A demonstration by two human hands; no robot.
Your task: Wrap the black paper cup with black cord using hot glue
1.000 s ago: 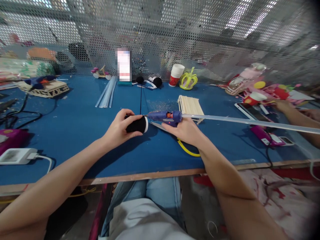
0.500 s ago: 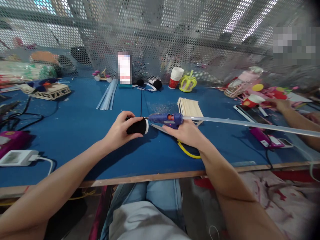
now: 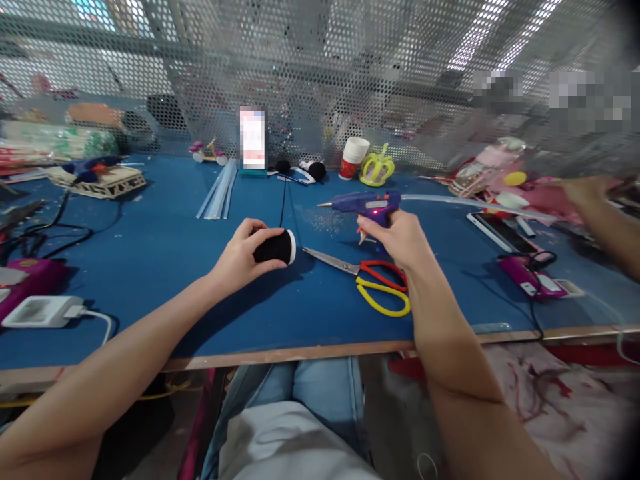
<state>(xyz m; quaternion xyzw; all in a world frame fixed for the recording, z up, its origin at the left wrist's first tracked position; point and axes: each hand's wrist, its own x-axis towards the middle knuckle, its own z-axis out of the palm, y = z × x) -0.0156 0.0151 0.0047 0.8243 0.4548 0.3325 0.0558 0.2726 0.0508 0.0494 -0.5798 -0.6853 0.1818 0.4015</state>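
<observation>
Currently, your left hand (image 3: 245, 250) is gripping the black cylinder (image 3: 274, 247) roughly parallel to the tabletop's near edge (image 3: 310, 351); rightward, apart, your right hand (image 3: 403, 237) is clasping the glue gun (image 3: 367, 201).

A single head camera is looking forward and down from above the wearer's lap (image 3: 325, 393), which is appearing nearest, below the hands. The left hand (image 3: 240, 255) and the right hand (image 3: 401, 237) are occupying the middle ground, with the forearms (image 3: 150, 330) extending up from the lower corners. The wide view is covering the blue table (image 3: 165, 267) to both sides of the hands and is facing the perforated screen (image 3: 310, 80) beyond them.
</observation>
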